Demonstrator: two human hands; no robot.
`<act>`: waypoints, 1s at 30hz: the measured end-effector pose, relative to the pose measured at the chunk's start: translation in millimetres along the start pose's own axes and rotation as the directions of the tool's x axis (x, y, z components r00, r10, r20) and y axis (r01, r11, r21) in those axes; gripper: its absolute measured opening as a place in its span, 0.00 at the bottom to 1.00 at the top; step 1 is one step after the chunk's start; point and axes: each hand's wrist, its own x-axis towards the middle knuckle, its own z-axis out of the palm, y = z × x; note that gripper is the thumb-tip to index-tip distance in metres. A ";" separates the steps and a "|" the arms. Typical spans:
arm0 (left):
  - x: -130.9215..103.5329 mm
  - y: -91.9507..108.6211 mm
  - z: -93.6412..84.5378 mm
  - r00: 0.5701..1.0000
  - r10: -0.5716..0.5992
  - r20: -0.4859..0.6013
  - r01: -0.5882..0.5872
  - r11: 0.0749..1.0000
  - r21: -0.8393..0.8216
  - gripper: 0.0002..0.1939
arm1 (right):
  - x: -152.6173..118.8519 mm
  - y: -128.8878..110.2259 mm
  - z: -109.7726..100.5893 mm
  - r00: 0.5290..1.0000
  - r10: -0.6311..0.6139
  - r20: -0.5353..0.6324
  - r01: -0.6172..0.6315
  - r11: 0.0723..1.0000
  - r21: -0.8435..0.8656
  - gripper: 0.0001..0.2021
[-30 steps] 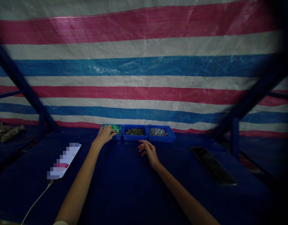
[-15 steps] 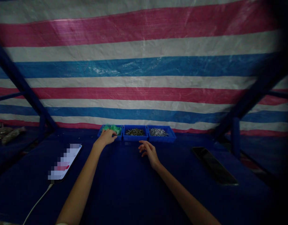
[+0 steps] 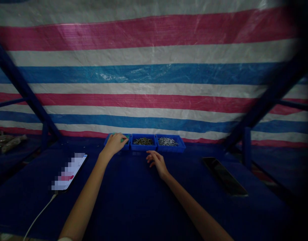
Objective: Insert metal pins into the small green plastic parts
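My left hand is over the left blue bin, covering much of the green thin, plastic-looking material inside. Its thumb and fingers look apart above that material, and I see nothing held. My right hand hovers just in front of the middle blue bin, fingers loosely bent and apart, with nothing in them. Brass-coloured screws or nails fill the middle bin. Silver-coloured ones lie in the right blue bin; their exact kind is too small to tell.
A lit phone with a white cable lies on the dark blue table at left. A dark phone lies at right. Blue frame posts stand at both sides, before a striped plastic sheet.
My left hand has shifted slightly up and right over the left bin, hiding more of the green material, its fingers less curled. My right hand has barely moved. The view has shifted slightly.
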 end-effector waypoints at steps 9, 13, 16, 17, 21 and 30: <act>-32.4 21.0 50.4 0.987 0.002 0.158 0.020 0.990 -0.140 0.20 | 2.5 0.0 -3.0 0.998 0.033 0.045 -0.033 0.999 0.010 0.16; -44.2 15.4 82.3 0.988 -0.041 0.147 0.056 0.994 -0.096 0.20 | 4.8 -0.7 -5.8 0.997 0.052 0.049 -0.054 0.998 0.032 0.15; -46.8 16.0 92.0 0.991 -0.072 0.111 0.079 0.995 -0.060 0.21 | 5.9 -1.3 -6.3 0.997 0.061 0.041 -0.063 0.997 0.047 0.15; -47.1 16.5 93.0 0.992 -0.078 0.104 0.083 0.995 -0.051 0.21 | 5.9 -1.3 -6.2 0.997 0.064 0.036 -0.065 0.997 0.049 0.15; -48.5 17.0 92.7 0.993 -0.067 0.100 0.071 0.997 -0.039 0.19 | 5.6 0.3 -4.8 0.998 0.055 -0.021 -0.054 0.998 0.032 0.15; -51.0 15.0 95.8 0.995 -0.062 0.084 0.062 0.998 0.000 0.13 | 2.5 3.4 -0.9 0.995 -0.031 -0.091 0.025 0.998 -0.063 0.15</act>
